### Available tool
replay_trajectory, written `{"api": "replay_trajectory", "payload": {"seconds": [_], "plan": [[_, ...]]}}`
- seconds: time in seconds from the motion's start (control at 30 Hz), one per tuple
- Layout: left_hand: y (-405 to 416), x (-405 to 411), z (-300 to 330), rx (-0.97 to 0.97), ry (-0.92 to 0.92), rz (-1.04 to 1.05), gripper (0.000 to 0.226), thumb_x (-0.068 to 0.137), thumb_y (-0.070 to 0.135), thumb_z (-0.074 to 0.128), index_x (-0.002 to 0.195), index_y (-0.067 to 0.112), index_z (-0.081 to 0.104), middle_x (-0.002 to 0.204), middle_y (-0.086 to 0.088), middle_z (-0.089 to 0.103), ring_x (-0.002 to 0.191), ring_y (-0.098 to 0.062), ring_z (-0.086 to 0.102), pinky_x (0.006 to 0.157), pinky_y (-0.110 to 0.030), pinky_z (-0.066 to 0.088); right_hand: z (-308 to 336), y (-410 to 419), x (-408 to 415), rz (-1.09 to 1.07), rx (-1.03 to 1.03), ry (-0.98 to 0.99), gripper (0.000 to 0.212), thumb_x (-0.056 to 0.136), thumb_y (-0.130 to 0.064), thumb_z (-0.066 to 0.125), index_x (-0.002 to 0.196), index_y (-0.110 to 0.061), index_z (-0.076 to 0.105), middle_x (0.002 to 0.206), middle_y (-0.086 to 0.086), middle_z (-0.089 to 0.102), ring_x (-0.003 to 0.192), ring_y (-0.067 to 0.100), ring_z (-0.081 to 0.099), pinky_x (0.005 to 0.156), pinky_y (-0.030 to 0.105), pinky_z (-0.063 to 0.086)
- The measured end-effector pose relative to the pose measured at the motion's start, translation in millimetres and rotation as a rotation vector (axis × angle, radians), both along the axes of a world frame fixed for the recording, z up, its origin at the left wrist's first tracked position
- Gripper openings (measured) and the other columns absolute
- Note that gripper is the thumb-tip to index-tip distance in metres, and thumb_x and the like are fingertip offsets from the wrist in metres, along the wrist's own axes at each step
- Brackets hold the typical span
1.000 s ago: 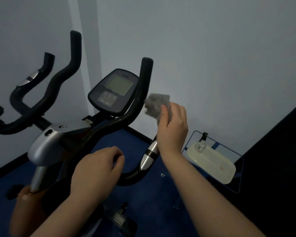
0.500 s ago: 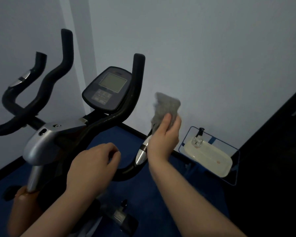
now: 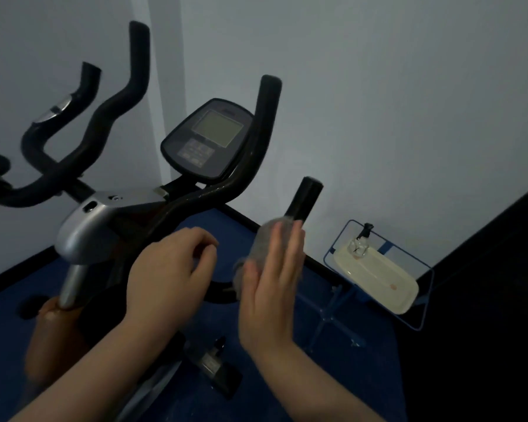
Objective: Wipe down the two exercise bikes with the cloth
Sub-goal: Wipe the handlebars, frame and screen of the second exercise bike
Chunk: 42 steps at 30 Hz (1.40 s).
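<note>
The exercise bike's console [image 3: 211, 138] sits between tall black handlebar arms [image 3: 264, 123]. A short black grip [image 3: 304, 199] sticks up at the lower right. My right hand [image 3: 272, 287] presses the grey cloth [image 3: 264, 243] against the lower part of that grip, fingers straight and blurred by motion. My left hand [image 3: 168, 272] curls round the black handlebar bend just left of it. The silver stem cover [image 3: 83, 229] lies to the left, and the left-side arms [image 3: 110, 95] rise beyond it.
A white tray [image 3: 378, 278] holding a small pump bottle [image 3: 361, 242] rests on a blue wire stand at the right, close to the wall. Blue floor [image 3: 287, 376] lies under the bike. A dark panel fills the right edge.
My right hand has dropped and swung left, flattening the cloth onto the lower grip. Before, it held the cloth pinched up in the air. My left hand stays on the bar.
</note>
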<state>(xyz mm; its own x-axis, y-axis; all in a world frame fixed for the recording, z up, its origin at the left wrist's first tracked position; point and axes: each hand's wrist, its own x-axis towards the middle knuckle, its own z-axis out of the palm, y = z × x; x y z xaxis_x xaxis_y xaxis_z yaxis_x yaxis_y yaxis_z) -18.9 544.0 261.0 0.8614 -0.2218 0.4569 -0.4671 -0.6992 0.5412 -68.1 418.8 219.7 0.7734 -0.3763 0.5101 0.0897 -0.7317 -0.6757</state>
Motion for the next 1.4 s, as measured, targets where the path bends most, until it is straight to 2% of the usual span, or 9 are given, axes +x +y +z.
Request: {"api": "replay_trajectory", "payload": {"seconds": [0.1, 0.2, 0.37, 0.53, 0.7, 0.83, 1.0, 1.27, 1.4], "plan": [[9.6, -6.5, -1.2, -0.296, -0.095, -0.074, 0.014, 0.09, 0.022, 0.049, 0.093, 0.026, 0.061, 0.084, 0.018, 0.059, 0.076, -0.001, 0.057, 0.064, -0.021, 0.044, 4.8, -32.4, -7.8, 0.2, -0.516, 0.056, 0.048, 0.098, -0.041, 0.033, 0.136, -0.017, 0.05, 0.155, 0.004, 0.03, 0.148, 0.022, 0.009, 0.119, 0.042, -0.006], [18.6, -15.1, -6.2, -0.297, -0.169, -0.029, 0.018, 0.088, 0.013, 0.045, 0.093, 0.02, 0.061, 0.089, 0.011, 0.057, 0.084, -0.008, 0.056, 0.072, -0.035, 0.048, 27.4, -70.6, 4.0, 0.367, -0.868, -0.014, 0.04, 0.094, -0.039, 0.044, 0.114, -0.014, 0.067, 0.127, 0.007, 0.062, 0.134, 0.027, 0.042, 0.118, 0.045, 0.005], [36.5, -21.8, -19.6, -0.183, -0.28, 0.165, 0.02, 0.086, 0.009, 0.046, 0.09, 0.014, 0.064, 0.092, 0.002, 0.063, 0.085, -0.013, 0.054, 0.074, -0.027, 0.041, 30.5, -4.1, 6.4, 0.301, -0.915, 0.158, 0.034, 0.094, -0.04, 0.042, 0.085, -0.014, 0.064, 0.073, 0.002, 0.061, 0.071, 0.022, 0.059, 0.084, 0.036, 0.044], [44.9, -27.1, -28.2, -0.167, -0.214, 0.336, 0.021, 0.087, 0.009, 0.045, 0.093, 0.014, 0.064, 0.096, 0.0, 0.062, 0.089, -0.013, 0.052, 0.076, -0.031, 0.042, 50.7, 3.0, 13.7, 0.464, -0.973, 0.195, 0.023, 0.082, -0.036, 0.07, 0.08, -0.014, 0.064, 0.061, 0.004, 0.059, 0.044, 0.021, 0.052, 0.048, 0.029, 0.039], [43.4, -25.6, -27.8, -0.215, -0.154, 0.467, 0.017, 0.09, 0.015, 0.045, 0.094, 0.023, 0.06, 0.094, 0.016, 0.052, 0.087, -0.005, 0.049, 0.07, -0.025, 0.039, 60.0, -18.2, 25.9, 0.786, -1.107, 0.454, 0.03, 0.099, -0.041, 0.039, 0.113, -0.015, 0.044, 0.081, 0.002, 0.052, 0.052, 0.018, 0.038, 0.051, 0.031, 0.031], [43.5, -24.6, -27.3, -0.171, -0.145, 0.485, 0.017, 0.09, 0.019, 0.043, 0.094, 0.026, 0.059, 0.092, 0.019, 0.048, 0.084, 0.001, 0.044, 0.067, -0.02, 0.034, 55.6, 26.6, 73.3, 0.809, -0.601, 0.693, 0.033, 0.102, -0.043, 0.031, 0.111, -0.012, 0.037, 0.095, 0.013, 0.057, 0.084, 0.034, 0.059, 0.062, 0.037, 0.038], [43.0, -25.8, -24.5, -0.19, -0.139, 0.483, 0.017, 0.088, 0.018, 0.044, 0.091, 0.024, 0.059, 0.089, 0.017, 0.05, 0.079, 0.004, 0.043, 0.067, -0.008, 0.034, 40.2, 14.8, 53.7, 0.733, -0.777, 0.522, 0.042, 0.1, -0.043, 0.03, 0.128, -0.012, 0.03, 0.107, 0.013, 0.06, 0.084, 0.033, 0.06, 0.06, 0.034, 0.035], [42.1, -23.9, -27.0, -0.157, -0.147, 0.514, 0.018, 0.087, 0.017, 0.043, 0.088, 0.024, 0.06, 0.089, 0.016, 0.052, 0.08, 0.003, 0.042, 0.066, -0.009, 0.034, 40.9, 39.0, 68.1, 0.664, -0.527, 0.602, 0.04, 0.101, -0.045, 0.03, 0.117, -0.008, 0.037, 0.11, 0.016, 0.061, 0.095, 0.035, 0.058, 0.064, 0.034, 0.031], [42.7, -23.8, -27.1, -0.138, -0.126, 0.511, 0.02, 0.087, 0.02, 0.041, 0.088, 0.026, 0.06, 0.09, 0.015, 0.054, 0.082, 0.002, 0.042, 0.061, -0.015, 0.03, 45.1, 0.6, 37.2, 0.67, -0.951, 0.367, 0.038, 0.098, -0.045, 0.04, 0.114, -0.01, 0.046, 0.092, 0.009, 0.064, 0.075, 0.026, 0.062, 0.054, 0.03, 0.03]]}}
